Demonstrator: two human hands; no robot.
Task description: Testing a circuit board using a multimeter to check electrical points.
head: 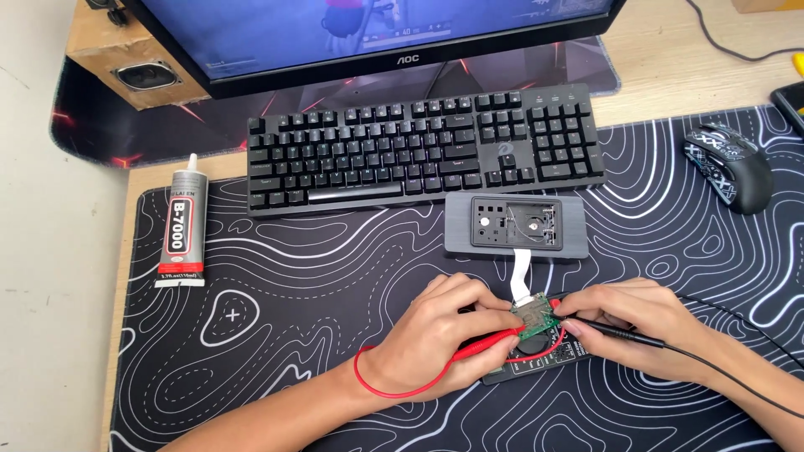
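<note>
My left hand grips a red test probe, its red lead looping round my wrist. My right hand grips a black test probe whose black lead runs off to the right. Both tips meet at a small green circuit board held between my fingertips. A white ribbon cable joins the board to a grey rectangular device case lying open just above. Under my hands sits a dark meter, mostly hidden.
A black keyboard lies beyond the case, with a monitor behind it. A glue tube rests at the left, a patterned mouse at the right, a wooden speaker at the far left. A black patterned desk mat covers the desk.
</note>
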